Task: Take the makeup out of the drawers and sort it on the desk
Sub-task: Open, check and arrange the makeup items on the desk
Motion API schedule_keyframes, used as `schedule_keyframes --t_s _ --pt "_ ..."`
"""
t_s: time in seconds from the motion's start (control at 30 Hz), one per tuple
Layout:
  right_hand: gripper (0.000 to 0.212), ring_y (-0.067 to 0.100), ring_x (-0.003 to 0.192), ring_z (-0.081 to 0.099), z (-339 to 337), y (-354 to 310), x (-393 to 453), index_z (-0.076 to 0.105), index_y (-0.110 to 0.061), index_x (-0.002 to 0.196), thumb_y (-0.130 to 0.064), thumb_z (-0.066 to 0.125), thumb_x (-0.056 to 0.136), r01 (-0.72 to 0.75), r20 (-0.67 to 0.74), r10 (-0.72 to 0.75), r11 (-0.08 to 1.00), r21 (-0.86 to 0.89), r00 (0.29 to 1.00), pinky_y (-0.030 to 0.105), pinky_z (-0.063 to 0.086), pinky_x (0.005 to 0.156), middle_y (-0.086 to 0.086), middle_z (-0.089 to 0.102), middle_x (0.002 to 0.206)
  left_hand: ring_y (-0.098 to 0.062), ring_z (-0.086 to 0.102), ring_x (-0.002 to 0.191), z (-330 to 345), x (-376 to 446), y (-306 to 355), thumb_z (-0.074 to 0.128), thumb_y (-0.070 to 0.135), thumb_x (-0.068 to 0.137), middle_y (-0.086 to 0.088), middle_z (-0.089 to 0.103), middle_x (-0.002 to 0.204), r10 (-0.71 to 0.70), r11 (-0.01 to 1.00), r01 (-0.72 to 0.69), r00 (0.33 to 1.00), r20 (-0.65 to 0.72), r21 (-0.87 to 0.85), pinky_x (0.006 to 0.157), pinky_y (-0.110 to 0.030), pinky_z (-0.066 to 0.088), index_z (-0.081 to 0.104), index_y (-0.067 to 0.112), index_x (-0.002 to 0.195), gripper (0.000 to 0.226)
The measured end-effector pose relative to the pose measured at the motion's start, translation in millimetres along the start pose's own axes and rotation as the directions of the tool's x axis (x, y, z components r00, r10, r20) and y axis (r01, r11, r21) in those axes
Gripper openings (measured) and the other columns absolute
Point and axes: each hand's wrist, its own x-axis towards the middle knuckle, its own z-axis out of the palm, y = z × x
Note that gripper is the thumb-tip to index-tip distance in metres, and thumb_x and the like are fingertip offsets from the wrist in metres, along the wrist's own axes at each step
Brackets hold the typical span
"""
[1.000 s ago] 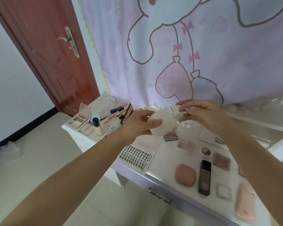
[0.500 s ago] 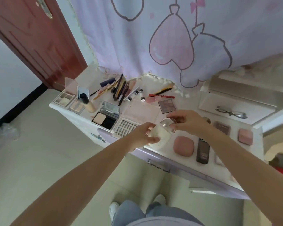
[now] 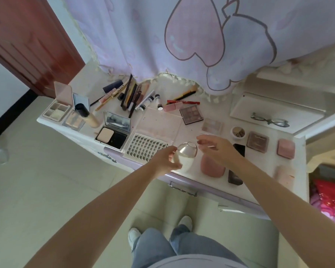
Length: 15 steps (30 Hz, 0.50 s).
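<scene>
- The left hand [image 3: 167, 161] grips a pale egg-shaped case [image 3: 185, 154] at the desk's [image 3: 207, 176] front edge — fingers and thumb curled round its left flank, the domed end up and tipped slightly toward the curtain [image 3: 182, 35].
- Whether the case's base touches the desk cannot be told; the hand hides that side.
- The case's long axis runs roughly upright, leaning away from the person.
- The right hand [image 3: 218, 149] hovers just right of the case's top, fingers spread and loosely bent, holding nothing. Its fingertips [image 3: 200, 142] are just beside the dome, apparently not touching.
- Key relation: the case lies directly left of the right hand and between both hands; the left hand already bears it, so the right is the free one for any lid or placing move.
- Free desk beneath: the case sits between the lash tray [image 3: 146, 147] on its left and the pink rounded compact [image 3: 212, 168] on its right — a narrow gap, judged the likely set-down spot.
- Other sorted items behind: an eyeshadow palette [image 3: 191, 114], an open powder compact [image 3: 112, 137], a foundation bottle [image 3: 87, 116].
- Versus half a second ago: the right hand, then closed over the case's top, has let go and drawn off to the right.
- The case's dome is now exposed; the left hand keeps its grip.
- The camera has tilted further down, with legs and shoes in view.
</scene>
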Motion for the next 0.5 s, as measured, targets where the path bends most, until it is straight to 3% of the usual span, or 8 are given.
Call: schedule_keyframes --t_s 0.1,0.2,0.33,0.5 --pt "0.041 0.018 0.116 0.048 -4 25 -5 0.049 -0.012 0.128 -0.015 0.056 0.087 -0.045 -0.072 0.025 0.959 -0.281 0.997 0.024 0.035 0.097 0.004 0.052 0.129 -0.025 0.056 0.108 2 14 -1 0.067 0.0 0.077 -0.013 0.061 0.114 0.038 0.998 -0.035 0.997 -0.062 0.044 0.087 -0.027 0.042 0.053 0.003 0.115 0.04" --pt "0.057 0.021 0.128 0.034 0 46 -13 0.04 -0.014 0.135 -0.024 0.062 0.083 -0.058 0.025 0.082 0.86 -0.507 0.996 0.024 0.026 0.103 0.007 0.038 0.14 -0.021 0.055 0.099 4 25 -2 0.065 -0.004 0.076 -0.012 0.063 0.111 0.078 0.995 -0.072 0.992 -0.098 0.064 0.078 -0.019 0.038 0.054 0.003 0.114 0.04" --pt "0.071 0.023 0.134 0.023 10 58 -21 0.027 -0.015 0.141 -0.029 0.063 0.082 -0.033 0.084 0.097 0.825 -0.564 0.992 0.023 0.019 0.109 0.009 0.022 0.146 -0.013 0.049 0.091 4 32 -7 0.065 -0.007 0.076 -0.004 0.057 0.099 0.081 0.994 -0.076 0.995 -0.062 0.081 0.058 -0.005 0.036 0.055 0.004 0.114 0.041" --pt "0.07 0.026 0.138 0.016 19 62 -20 0.023 -0.013 0.141 -0.026 0.061 0.083 -0.014 0.089 0.087 0.789 -0.614 0.992 0.03 0.017 0.114 0.012 0.012 0.15 -0.014 0.05 0.093 1 36 -7 0.065 -0.009 0.076 -0.003 0.054 0.098 0.07 0.996 -0.068 0.997 -0.021 0.064 0.062 0.003 0.036 0.052 0.001 0.116 0.043"
